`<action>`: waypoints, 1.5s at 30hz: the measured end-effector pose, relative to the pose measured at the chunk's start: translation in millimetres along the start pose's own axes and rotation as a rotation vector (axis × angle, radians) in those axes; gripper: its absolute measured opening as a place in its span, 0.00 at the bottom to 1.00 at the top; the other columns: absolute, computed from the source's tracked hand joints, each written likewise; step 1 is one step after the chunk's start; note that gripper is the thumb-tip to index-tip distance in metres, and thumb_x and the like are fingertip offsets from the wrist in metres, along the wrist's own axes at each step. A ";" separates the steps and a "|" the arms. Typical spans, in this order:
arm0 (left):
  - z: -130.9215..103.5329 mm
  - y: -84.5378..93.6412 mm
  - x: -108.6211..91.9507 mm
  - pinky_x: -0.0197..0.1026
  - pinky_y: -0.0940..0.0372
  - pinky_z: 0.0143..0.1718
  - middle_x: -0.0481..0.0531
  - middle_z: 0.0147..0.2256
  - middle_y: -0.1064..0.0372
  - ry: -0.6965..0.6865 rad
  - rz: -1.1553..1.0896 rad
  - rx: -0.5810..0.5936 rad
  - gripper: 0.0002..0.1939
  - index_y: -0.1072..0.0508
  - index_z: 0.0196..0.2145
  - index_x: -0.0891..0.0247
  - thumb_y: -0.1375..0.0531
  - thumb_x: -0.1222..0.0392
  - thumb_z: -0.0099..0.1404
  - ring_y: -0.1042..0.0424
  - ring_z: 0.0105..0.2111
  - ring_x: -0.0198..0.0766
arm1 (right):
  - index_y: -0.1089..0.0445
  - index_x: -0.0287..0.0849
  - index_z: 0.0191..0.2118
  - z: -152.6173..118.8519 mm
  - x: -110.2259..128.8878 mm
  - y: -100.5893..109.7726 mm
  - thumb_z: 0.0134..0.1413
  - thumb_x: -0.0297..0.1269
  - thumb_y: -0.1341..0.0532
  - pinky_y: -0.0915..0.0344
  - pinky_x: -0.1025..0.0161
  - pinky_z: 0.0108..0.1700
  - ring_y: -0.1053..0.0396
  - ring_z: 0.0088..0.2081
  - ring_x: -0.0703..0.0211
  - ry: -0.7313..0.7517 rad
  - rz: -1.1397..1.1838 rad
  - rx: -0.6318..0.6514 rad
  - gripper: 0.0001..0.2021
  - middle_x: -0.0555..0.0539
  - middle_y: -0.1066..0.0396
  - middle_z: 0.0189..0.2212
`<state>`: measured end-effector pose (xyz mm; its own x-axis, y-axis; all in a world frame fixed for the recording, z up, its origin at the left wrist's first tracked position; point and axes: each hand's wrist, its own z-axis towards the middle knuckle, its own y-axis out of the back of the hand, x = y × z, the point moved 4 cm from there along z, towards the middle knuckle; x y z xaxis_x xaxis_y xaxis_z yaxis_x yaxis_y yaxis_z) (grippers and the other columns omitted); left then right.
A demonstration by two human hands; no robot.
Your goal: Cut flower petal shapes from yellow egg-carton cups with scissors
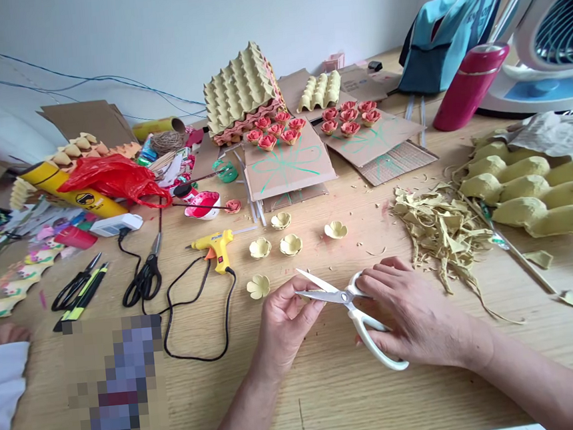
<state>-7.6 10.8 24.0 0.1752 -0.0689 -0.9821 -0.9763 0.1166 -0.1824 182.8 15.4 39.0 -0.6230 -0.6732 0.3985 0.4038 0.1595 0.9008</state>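
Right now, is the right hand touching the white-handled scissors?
Touching: the head view shows the right hand gripping the white-handled scissors by the handles.

Sundries: far right corner and left side of the tabletop [383, 400].
Far right corner: one white fan [559, 34]; one teal fabric bag [433, 55], left of it; one magenta bottle [473, 85], in front of the two. Left side, toward the far edge: one ball of twine [167, 142]; one yellow cylinder [82, 198], partly covered by a red plastic bag [107, 177]; one white power strip [117, 224], just in front. Nearer, toward the left edge: one red cup [75, 238]; two pairs of black-handled scissors [151, 261]; one green-and-black cutter [85, 296], beside the left pair.
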 end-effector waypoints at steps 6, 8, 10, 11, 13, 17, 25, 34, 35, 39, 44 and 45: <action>-1.8 -1.5 -2.6 0.41 0.35 0.45 0.51 0.33 0.25 -0.021 0.090 0.020 0.09 0.22 0.33 0.63 0.31 0.55 0.61 0.28 0.37 0.39 | 0.40 0.44 0.35 -1.7 -0.9 -0.5 0.53 0.43 0.37 0.45 0.54 0.44 0.38 0.32 0.55 0.010 0.001 0.007 0.12 0.49 0.33 0.31; -1.3 -1.2 -2.6 0.42 0.35 0.45 0.52 0.33 0.25 -0.022 0.100 0.012 0.09 0.23 0.32 0.62 0.31 0.54 0.61 0.28 0.37 0.40 | 0.40 0.44 0.35 -1.7 -0.7 -0.2 0.54 0.43 0.38 0.45 0.54 0.44 0.38 0.32 0.55 0.026 0.021 0.000 0.11 0.49 0.34 0.31; -0.8 -0.9 -2.3 0.43 0.35 0.45 0.52 0.33 0.25 -0.020 0.107 0.011 0.10 0.23 0.32 0.62 0.31 0.54 0.61 0.28 0.37 0.40 | 0.41 0.44 0.35 -1.9 -0.4 -0.1 0.56 0.43 0.38 0.45 0.54 0.45 0.38 0.32 0.55 0.041 0.045 -0.001 0.11 0.50 0.34 0.30; -0.7 -0.7 -2.2 0.43 0.35 0.46 0.52 0.33 0.25 -0.019 0.109 0.014 0.10 0.23 0.32 0.62 0.31 0.54 0.61 0.28 0.37 0.40 | 0.41 0.44 0.35 -1.9 -0.4 -0.1 0.57 0.43 0.39 0.45 0.54 0.45 0.38 0.32 0.56 0.046 0.057 0.000 0.11 0.50 0.34 0.30; -0.9 -0.4 -2.0 0.43 0.35 0.46 0.52 0.33 0.25 -0.015 0.111 0.023 0.09 0.23 0.32 0.62 0.31 0.54 0.62 0.28 0.38 0.41 | 0.42 0.44 0.35 -1.9 -0.4 -0.3 0.59 0.44 0.40 0.45 0.54 0.45 0.39 0.32 0.56 0.053 0.081 0.007 0.11 0.50 0.34 0.30; -1.7 0.1 -3.2 0.43 0.36 0.46 0.51 0.33 0.26 -0.012 0.105 0.035 0.09 0.22 0.32 0.62 0.31 0.54 0.62 0.29 0.38 0.40 | 0.42 0.45 0.35 -1.9 -0.7 -1.0 0.62 0.44 0.41 0.45 0.55 0.45 0.39 0.32 0.56 0.060 0.134 0.037 0.11 0.50 0.35 0.30; -2.1 -1.7 -8.8 0.42 0.36 0.44 0.49 0.31 0.30 -0.047 0.100 0.070 0.07 0.22 0.31 0.61 0.32 0.56 0.63 0.31 0.36 0.38 | 0.41 0.44 0.34 -5.5 -0.6 -2.1 0.65 0.48 0.43 0.46 0.57 0.43 0.40 0.31 0.57 0.075 0.204 0.058 0.13 0.50 0.36 0.29; 1.0 6.7 -5.2 0.42 0.36 0.45 0.48 0.30 0.32 -0.120 0.247 0.007 0.03 0.24 0.30 0.60 0.33 0.65 0.61 0.32 0.35 0.38 | 0.40 0.44 0.32 -5.0 -4.1 -1.0 0.69 0.42 0.47 0.44 0.57 0.42 0.41 0.27 0.59 0.073 0.147 0.067 0.13 0.51 0.37 0.25; 1.7 7.3 -4.9 0.41 0.37 0.45 0.48 0.31 0.31 -0.139 0.258 -0.001 0.03 0.24 0.30 0.60 0.33 0.65 0.60 0.32 0.36 0.37 | 0.40 0.44 0.32 -5.2 -5.4 -1.6 0.69 0.42 0.46 0.43 0.58 0.41 0.41 0.27 0.59 0.064 0.149 0.063 0.13 0.52 0.37 0.24; 4.1 6.8 -2.7 0.41 0.36 0.45 0.50 0.33 0.28 -0.109 0.248 0.044 0.02 0.22 0.33 0.61 0.33 0.63 0.61 0.30 0.38 0.39 | 0.39 0.44 0.30 -5.3 -11.5 -1.0 0.67 0.41 0.43 0.42 0.59 0.38 0.37 0.29 0.58 -0.024 0.216 0.008 0.13 0.51 0.36 0.24; 2.4 4.8 1.0 0.38 0.36 0.40 0.49 0.33 0.28 0.025 0.185 0.088 0.08 0.24 0.36 0.62 0.31 0.59 0.60 0.31 0.34 0.35 | 0.34 0.44 0.33 -4.3 -16.5 2.1 0.64 0.43 0.39 0.40 0.62 0.34 0.35 0.30 0.59 -0.231 0.489 -0.042 0.11 0.51 0.33 0.26; 1.3 3.3 1.7 0.38 0.37 0.39 0.48 0.32 0.30 0.042 0.171 0.102 0.10 0.26 0.36 0.62 0.30 0.58 0.59 0.32 0.33 0.35 | 0.33 0.44 0.34 -3.8 -15.9 2.4 0.63 0.43 0.38 0.39 0.62 0.35 0.34 0.31 0.59 -0.254 0.564 -0.056 0.10 0.51 0.31 0.28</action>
<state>-10.3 12.3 21.7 0.0009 -0.0804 -0.9968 -0.9731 0.2294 -0.0194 196.2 23.7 34.1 -0.4409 -0.3024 0.8451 0.7476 0.3973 0.5322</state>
